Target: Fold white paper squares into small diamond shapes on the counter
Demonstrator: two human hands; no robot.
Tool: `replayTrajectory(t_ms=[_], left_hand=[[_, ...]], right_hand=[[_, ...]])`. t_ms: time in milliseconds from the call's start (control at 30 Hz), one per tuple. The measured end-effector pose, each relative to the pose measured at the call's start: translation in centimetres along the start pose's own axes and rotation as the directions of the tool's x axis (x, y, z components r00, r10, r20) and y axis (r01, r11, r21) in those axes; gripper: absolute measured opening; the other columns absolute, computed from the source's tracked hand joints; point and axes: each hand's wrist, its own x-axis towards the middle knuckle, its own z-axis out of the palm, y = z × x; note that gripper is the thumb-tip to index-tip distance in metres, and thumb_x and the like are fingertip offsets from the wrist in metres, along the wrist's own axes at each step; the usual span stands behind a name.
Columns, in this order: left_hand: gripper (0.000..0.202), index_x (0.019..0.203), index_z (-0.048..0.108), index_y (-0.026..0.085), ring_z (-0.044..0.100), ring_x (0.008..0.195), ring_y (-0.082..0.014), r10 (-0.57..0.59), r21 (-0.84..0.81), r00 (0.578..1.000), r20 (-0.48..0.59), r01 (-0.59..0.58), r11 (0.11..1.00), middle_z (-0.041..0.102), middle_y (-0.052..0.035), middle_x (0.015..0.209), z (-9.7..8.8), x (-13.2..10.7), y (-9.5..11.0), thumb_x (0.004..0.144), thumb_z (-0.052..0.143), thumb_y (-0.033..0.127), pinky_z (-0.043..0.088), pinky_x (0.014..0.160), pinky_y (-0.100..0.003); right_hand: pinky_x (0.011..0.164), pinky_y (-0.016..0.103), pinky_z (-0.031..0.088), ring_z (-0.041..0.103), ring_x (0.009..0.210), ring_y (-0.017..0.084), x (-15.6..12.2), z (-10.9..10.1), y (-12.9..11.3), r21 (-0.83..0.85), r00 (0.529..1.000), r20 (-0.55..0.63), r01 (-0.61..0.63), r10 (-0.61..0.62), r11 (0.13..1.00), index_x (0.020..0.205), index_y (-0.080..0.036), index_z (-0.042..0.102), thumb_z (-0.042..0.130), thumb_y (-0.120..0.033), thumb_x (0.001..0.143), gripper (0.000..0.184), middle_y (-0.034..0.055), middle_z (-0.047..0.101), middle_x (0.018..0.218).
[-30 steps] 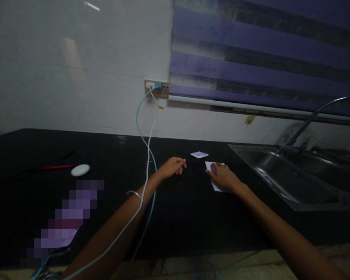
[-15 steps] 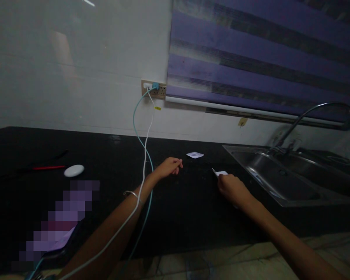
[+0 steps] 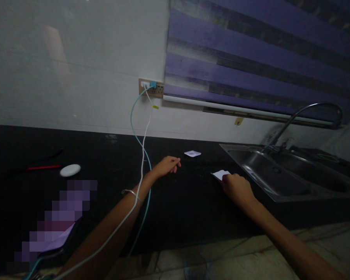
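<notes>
My right hand [image 3: 237, 187] is closed on a piece of white paper [image 3: 221, 174], which juts out past the fingers to the left, low over the black counter; the hand covers part of it. Left of it, my left hand [image 3: 169, 165] rests at the counter with loosely curled fingers and nothing visible in them. Just beyond the left fingertips lies a small folded white paper [image 3: 193, 153], pointed at both ends like a paper boat. A thin bracelet [image 3: 130, 191] circles the left wrist.
White and teal cables [image 3: 142, 155] run from a wall socket [image 3: 157, 90] across my left forearm. A white oval object [image 3: 70, 170], a red stick-like item [image 3: 43, 167] and a blurred-out phone [image 3: 61, 237] lie left. A steel sink [image 3: 251, 177] with a tap [image 3: 291, 122] is right.
The paper in my right hand has tipped to show more of its white face. The whole view has shifted slightly. My left hand keeps its place.
</notes>
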Motion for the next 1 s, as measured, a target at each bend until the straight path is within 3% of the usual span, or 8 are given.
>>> replayTrajectory(t_ms=[267,467,567,800,900,1000], left_hand=[[0.039,0.078,0.062,0.014,0.046,0.044,-0.0092,-0.033,0.025,0.999,-0.005,0.033,0.999,0.055,0.0005,0.05,0.1,0.1,0.0,0.093,0.038,0.04,0.034,0.048,-0.022],[0.04,0.077,0.062,0.014,0.045,0.043,-0.0093,-0.014,0.031,1.0,0.007,0.014,0.999,0.054,0.0003,0.051,0.0,0.2,-0.1,0.093,0.039,0.042,0.034,0.047,-0.021],[0.041,0.077,0.063,0.014,0.045,0.044,-0.0094,-0.008,0.033,1.0,0.013,0.007,0.999,0.054,0.0001,0.052,0.0,0.2,-0.1,0.092,0.038,0.042,0.034,0.047,-0.022],[0.042,0.078,0.063,0.014,0.044,0.043,-0.0095,-0.002,0.029,1.0,0.012,0.002,1.0,0.054,0.0001,0.051,0.0,-0.1,0.3,0.093,0.038,0.044,0.032,0.047,-0.022],[0.042,0.077,0.064,0.014,0.045,0.044,-0.0094,-0.014,0.029,1.0,0.013,0.014,0.999,0.054,0.0004,0.051,0.0,-0.2,0.5,0.092,0.038,0.044,0.033,0.048,-0.022],[0.041,0.076,0.064,0.013,0.044,0.044,-0.0093,-0.022,0.037,1.0,0.015,0.022,0.999,0.054,0.0002,0.051,-0.1,-0.1,0.5,0.093,0.038,0.041,0.033,0.049,-0.022]], right_hand=[[0.055,0.028,0.038,0.066,0.074,0.026,1.0,1.1,2.3,0.042,0.997,-0.075,-0.009,0.012,0.999,0.08,-0.017,0.07,0.059,-0.045,0.083,0.031,0.0139,0.069,0.082],[0.053,0.027,0.033,0.061,0.06,0.02,1.9,1.8,4.3,0.236,0.987,-0.15,0.095,-0.06,0.967,0.07,-0.017,0.071,0.054,-0.06,0.081,0.048,0.0114,0.067,0.066],[0.05,0.026,0.03,0.057,0.055,0.018,2.3,2.3,4.9,0.327,0.985,-0.168,0.089,-0.035,0.941,0.064,-0.016,0.07,0.051,-0.066,0.078,0.055,0.0092,0.064,0.059],[0.047,0.024,0.026,0.044,0.048,0.012,3.2,4.1,5.2,0.57,0.992,-0.121,0.033,0.044,0.821,0.05,-0.014,0.058,0.056,-0.072,0.068,0.06,0.0005,0.048,0.046],[0.045,0.024,0.024,0.037,0.046,0.01,3.5,4.7,5.1,0.653,0.997,-0.068,0.022,0.03,0.757,0.049,-0.016,0.053,0.056,-0.072,0.068,0.059,-0.0019,0.043,0.047],[0.046,0.024,0.024,0.036,0.047,0.01,3.7,5.0,5.0,0.65,0.999,-0.037,0.039,-0.02,0.759,0.049,-0.016,0.05,0.056,-0.071,0.069,0.058,-0.0025,0.04,0.047]])
